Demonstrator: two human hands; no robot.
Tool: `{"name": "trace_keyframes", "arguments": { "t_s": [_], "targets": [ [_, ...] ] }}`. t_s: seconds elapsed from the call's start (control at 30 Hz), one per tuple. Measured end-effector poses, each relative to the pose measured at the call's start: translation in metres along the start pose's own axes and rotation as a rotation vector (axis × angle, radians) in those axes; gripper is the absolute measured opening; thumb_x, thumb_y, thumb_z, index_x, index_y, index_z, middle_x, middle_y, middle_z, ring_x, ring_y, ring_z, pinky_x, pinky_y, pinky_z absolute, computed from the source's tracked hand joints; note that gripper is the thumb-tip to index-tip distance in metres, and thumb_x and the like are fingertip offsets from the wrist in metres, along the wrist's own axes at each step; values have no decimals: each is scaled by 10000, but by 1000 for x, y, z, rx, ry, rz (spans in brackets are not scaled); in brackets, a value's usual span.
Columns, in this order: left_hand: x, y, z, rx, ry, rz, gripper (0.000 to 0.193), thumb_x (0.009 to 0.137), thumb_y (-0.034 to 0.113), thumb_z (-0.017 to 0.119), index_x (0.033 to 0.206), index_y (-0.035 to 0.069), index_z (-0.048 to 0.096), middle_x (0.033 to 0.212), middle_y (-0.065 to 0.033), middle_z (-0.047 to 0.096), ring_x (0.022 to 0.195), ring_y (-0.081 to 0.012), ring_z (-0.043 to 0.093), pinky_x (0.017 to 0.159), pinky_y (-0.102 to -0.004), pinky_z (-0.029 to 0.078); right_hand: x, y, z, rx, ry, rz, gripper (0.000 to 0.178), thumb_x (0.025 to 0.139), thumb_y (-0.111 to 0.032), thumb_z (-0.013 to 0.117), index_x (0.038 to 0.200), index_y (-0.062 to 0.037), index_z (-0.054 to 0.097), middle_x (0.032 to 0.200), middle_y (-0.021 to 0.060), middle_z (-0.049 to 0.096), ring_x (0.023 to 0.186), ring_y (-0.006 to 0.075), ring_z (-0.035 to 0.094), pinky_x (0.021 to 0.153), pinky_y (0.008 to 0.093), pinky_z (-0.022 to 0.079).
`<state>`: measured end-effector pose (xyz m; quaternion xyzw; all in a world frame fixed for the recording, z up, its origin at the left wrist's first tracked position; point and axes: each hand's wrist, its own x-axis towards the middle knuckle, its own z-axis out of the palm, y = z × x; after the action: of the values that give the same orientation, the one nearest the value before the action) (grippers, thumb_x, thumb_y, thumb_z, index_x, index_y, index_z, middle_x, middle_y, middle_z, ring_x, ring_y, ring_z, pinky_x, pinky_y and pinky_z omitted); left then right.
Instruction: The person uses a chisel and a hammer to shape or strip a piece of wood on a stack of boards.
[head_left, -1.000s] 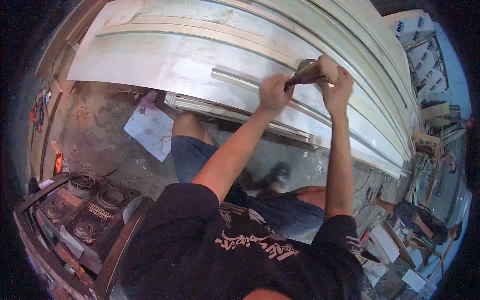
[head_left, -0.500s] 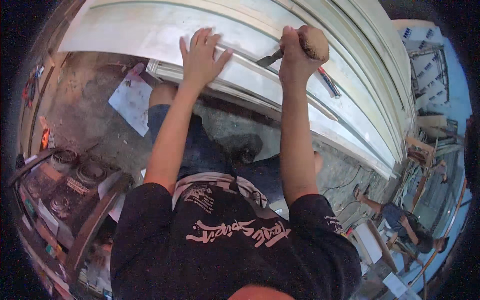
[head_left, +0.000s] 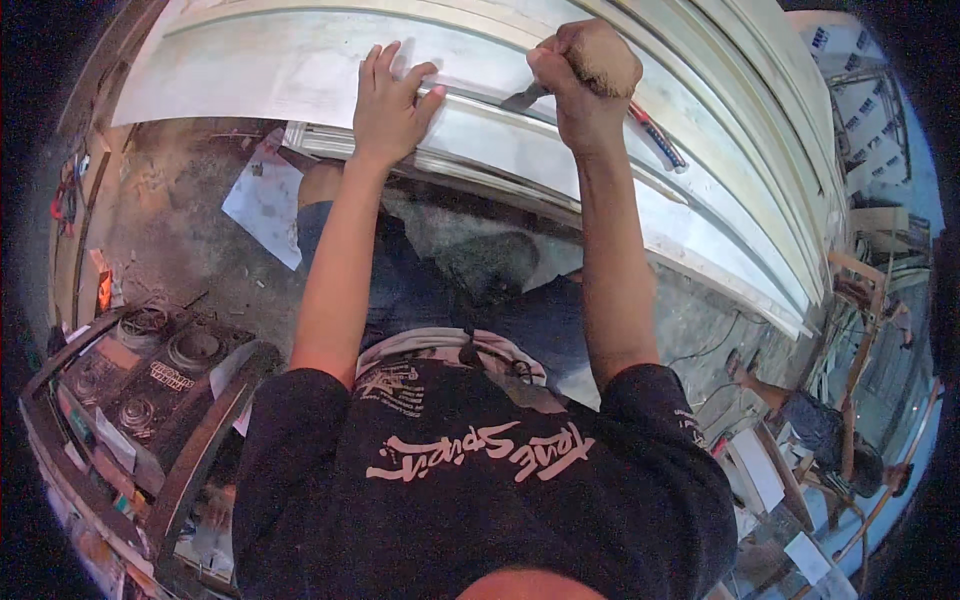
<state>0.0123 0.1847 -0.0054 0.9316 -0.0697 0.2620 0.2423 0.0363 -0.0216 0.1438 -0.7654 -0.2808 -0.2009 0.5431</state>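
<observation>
My left hand [head_left: 388, 112] rests on a long white panel [head_left: 250, 75], fingers spread, with the thumb and fingertips beside a thin dark groove along a raised strip. To its right, my right hand [head_left: 592, 95] is closed in a fist around the handle of a flat-bladed scraper [head_left: 522, 99]. The blade sticks out to the left of the fist, low at the groove; whether its edge touches the panel I cannot tell. Most of the handle is hidden by my fingers. A red and dark utility knife [head_left: 658, 138] lies on the panel just right of my right wrist.
More long pale strips [head_left: 735, 105] lie at the far right of the panel. Below the panel is a dusty floor with a white sheet [head_left: 262, 205]. Dark speaker-like boxes [head_left: 160, 375] stand at the left. Another person [head_left: 815, 425] is low at the right, near wooden pieces.
The view has shifted slightly. The scraper and my right fist have moved a little left along the groove. My left hand stays on the panel, its fingers slightly more bent.
</observation>
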Motion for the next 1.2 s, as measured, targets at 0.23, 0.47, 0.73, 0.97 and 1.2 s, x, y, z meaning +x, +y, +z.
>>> {"name": "trace_keyframes", "arguments": {
  "t_s": [0.23, 0.47, 0.73, 0.97, 1.2],
  "targets": [
    [10, 2, -6, -16, 34, 18, 363, 861, 419, 656, 1103, 153, 699, 1319, -186, 503, 1271, -398, 410, 1071, -459, 362, 6, -6, -1, 245, 49, 185, 120, 832, -59, 712, 855, -52, 595, 707, 31, 612, 617, 92, 574, 523, 261, 479],
    [7, 5, -4, -63, 58, -57, 329, 813, 397, 699, 930, 91, 725, 1097, -134, 620, 1139, -314, 515, 948, -413, 448, 7, 31, -44, 600, 262, 440, 87, 799, -3, 664, 811, -33, 583, 753, 100, 622, 677, 210, 636, 638, 357, 546],
    [8, 7, -2, -65, 44, -29, 304, 785, 368, 715, 886, 82, 719, 1022, -104, 642, 1046, -291, 537, 886, -405, 470, -68, 54, -92, 1021, 985, 598, 96, 794, -47, 562, 733, -95, 505, 683, 76, 546, 642, 257, 556, 705, 431, 503],
    [7, 8, -1, -10, 25, -28, 294, 798, 392, 693, 909, 121, 721, 1074, -71, 636, 1106, -271, 531, 1080, -578, 276, -61, 11, -72, 842, 676, 402, 109, 807, -35, 622, 868, -64, 537, 737, 113, 619, 689, 268, 634, 666, 404, 531],
    [3, 15, 7, -34, 50, -2, 266, 798, 400, 691, 879, 150, 727, 1080, -48, 616, 1134, -251, 515, 1100, -607, 227, -31, -30, 11, -276, 293, -16, 187, 771, -129, 709, 642, -93, 579, 711, 52, 611, 616, 235, 596, 592, 354, 480]
  ]
}}
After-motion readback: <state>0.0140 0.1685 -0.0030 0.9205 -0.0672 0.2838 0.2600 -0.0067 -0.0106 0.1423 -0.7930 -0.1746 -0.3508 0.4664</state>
